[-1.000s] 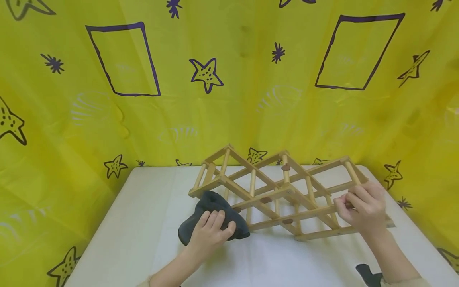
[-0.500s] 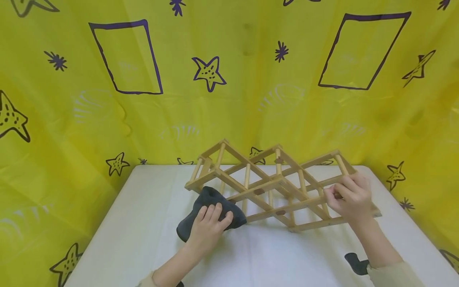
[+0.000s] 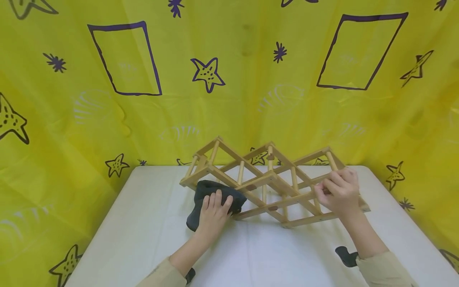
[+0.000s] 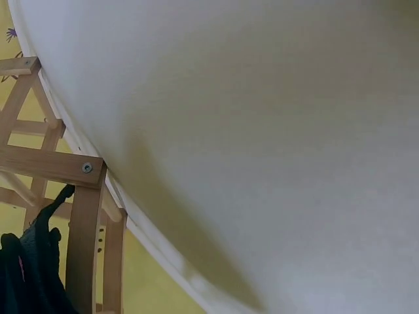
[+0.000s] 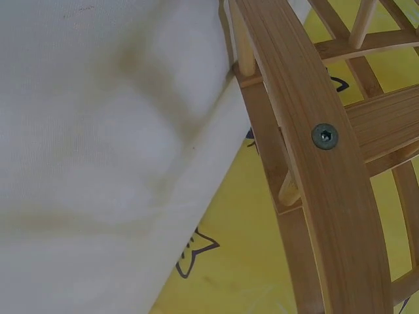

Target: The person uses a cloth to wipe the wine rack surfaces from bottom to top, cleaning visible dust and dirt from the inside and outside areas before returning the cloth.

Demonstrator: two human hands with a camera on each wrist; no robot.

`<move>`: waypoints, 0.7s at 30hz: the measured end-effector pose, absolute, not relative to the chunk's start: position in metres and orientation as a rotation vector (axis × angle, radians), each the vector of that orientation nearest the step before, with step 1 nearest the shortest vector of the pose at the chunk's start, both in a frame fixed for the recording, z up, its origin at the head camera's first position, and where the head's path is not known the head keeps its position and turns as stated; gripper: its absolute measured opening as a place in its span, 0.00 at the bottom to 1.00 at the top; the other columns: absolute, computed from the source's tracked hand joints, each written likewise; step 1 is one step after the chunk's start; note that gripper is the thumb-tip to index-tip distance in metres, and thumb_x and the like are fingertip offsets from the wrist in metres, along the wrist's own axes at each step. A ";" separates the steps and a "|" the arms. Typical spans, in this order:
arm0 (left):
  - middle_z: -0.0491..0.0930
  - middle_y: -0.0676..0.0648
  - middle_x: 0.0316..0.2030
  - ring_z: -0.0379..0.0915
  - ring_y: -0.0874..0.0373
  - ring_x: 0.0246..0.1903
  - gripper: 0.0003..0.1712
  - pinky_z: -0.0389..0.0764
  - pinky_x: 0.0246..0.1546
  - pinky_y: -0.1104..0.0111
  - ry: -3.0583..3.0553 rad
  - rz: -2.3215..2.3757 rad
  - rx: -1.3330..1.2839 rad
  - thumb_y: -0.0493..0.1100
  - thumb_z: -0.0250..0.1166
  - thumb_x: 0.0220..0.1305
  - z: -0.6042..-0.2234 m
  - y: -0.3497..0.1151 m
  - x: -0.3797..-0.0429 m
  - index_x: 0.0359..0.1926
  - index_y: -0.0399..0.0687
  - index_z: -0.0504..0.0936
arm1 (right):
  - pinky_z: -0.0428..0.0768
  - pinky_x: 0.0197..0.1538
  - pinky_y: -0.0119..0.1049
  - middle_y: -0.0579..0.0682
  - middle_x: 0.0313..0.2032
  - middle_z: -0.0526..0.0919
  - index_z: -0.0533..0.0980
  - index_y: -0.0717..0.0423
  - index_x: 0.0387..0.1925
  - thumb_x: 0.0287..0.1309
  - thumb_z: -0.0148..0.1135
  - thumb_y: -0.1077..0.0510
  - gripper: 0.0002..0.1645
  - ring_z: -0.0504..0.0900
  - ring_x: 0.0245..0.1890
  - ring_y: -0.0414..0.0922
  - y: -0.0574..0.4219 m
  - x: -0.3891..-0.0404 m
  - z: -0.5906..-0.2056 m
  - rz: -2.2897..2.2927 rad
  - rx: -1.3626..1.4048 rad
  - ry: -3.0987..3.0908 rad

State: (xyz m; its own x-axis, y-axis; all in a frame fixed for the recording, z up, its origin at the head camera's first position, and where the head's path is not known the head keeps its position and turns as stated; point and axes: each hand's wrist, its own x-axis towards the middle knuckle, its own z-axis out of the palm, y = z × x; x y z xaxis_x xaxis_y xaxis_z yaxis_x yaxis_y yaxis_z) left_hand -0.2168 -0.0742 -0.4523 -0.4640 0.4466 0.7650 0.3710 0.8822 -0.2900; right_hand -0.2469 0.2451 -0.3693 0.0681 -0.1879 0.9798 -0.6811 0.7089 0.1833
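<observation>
A folding wooden wine rack (image 3: 283, 214) of crossed slats and round dowels stands at a slant over the white table. My left hand (image 3: 212, 211) holds a dark cloth (image 3: 195, 217) against the rack's front left slats, the fingers lying over the fabric. In the left wrist view, folds of the cloth (image 4: 33, 268) hang beside a slat (image 4: 82, 248); the hand is out of that view. My right hand (image 3: 338, 191) grips the rack's right end with curled fingers. A wide slat with a screw (image 5: 325, 136) fills much of the right wrist view.
The white table (image 3: 143, 223) runs back to a yellow curtain (image 3: 229, 111) printed with stars and frames. Small dark devices sit by the right wrist (image 3: 346, 256) and left wrist (image 3: 191, 275).
The rack has shifted left and slightly away, with the right hand moving along with it. My left hand and the cloth have slid farther up the rack's front; the cloth's folds have changed shape.
</observation>
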 end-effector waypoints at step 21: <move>0.70 0.36 0.38 0.67 0.47 0.32 0.44 0.71 0.29 0.62 -2.053 -0.004 -0.612 0.51 0.79 0.26 -0.453 -0.072 -0.240 0.41 0.48 0.59 | 0.58 0.36 0.60 0.61 0.30 0.73 0.72 0.62 0.26 0.58 0.44 0.47 0.22 0.67 0.32 0.60 0.246 -0.221 -0.366 0.137 0.572 -1.800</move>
State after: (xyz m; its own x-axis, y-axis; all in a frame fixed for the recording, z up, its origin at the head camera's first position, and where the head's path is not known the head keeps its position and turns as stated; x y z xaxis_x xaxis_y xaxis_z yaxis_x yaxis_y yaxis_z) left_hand -0.2397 -0.0715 -0.4528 -0.4150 0.4202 0.8070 0.4231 0.8743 -0.2377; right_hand -0.2207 0.2460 -0.3656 -0.1970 -0.3093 0.9303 -0.4468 0.8730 0.1957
